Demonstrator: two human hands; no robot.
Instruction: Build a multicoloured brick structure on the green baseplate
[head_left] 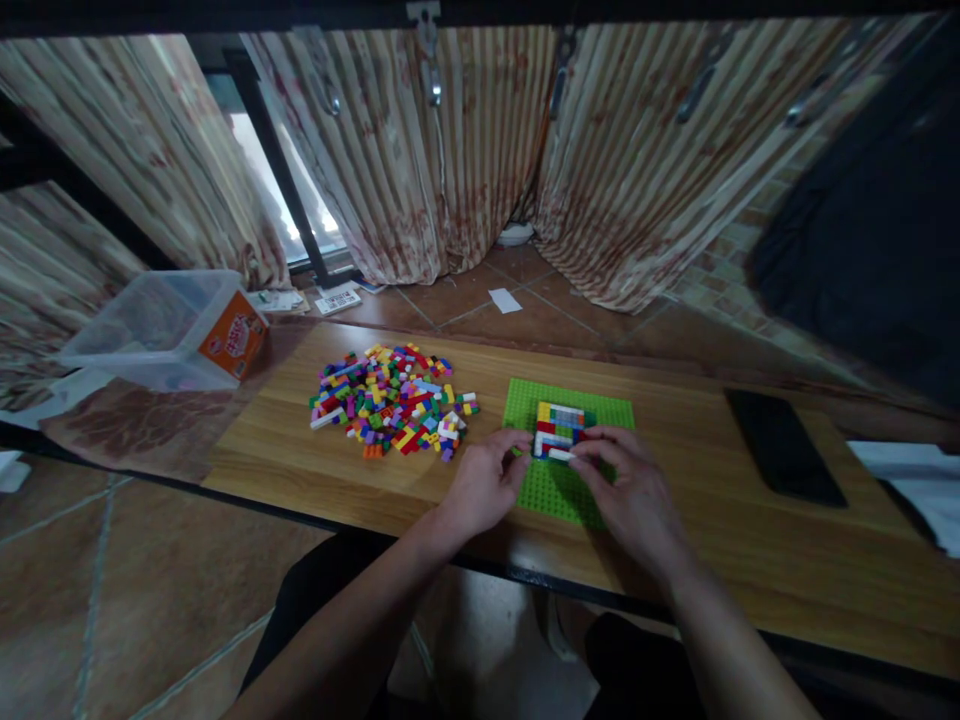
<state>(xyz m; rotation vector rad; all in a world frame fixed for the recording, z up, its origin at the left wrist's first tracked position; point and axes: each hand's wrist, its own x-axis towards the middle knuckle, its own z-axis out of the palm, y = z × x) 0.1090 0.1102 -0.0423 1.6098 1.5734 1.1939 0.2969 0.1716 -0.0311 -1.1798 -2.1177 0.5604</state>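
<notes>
A green baseplate [600, 412] lies on the wooden table [697, 500] in front of me. On it stands a small build of coloured bricks [559, 426] in yellow, white, red, blue and green. My right hand [628, 492] pinches a white brick [560, 455] against the build's near edge. My left hand [487, 482] rests curled at the plate's left edge, fingertips beside the build; what it holds, if anything, is hidden. A heap of loose coloured bricks [391, 400] lies to the left.
A clear plastic tub [154, 330] with an orange label stands at the table's far left. A black phone [784, 443] lies flat at the right. Striped curtains hang behind, over a tiled floor with scattered papers.
</notes>
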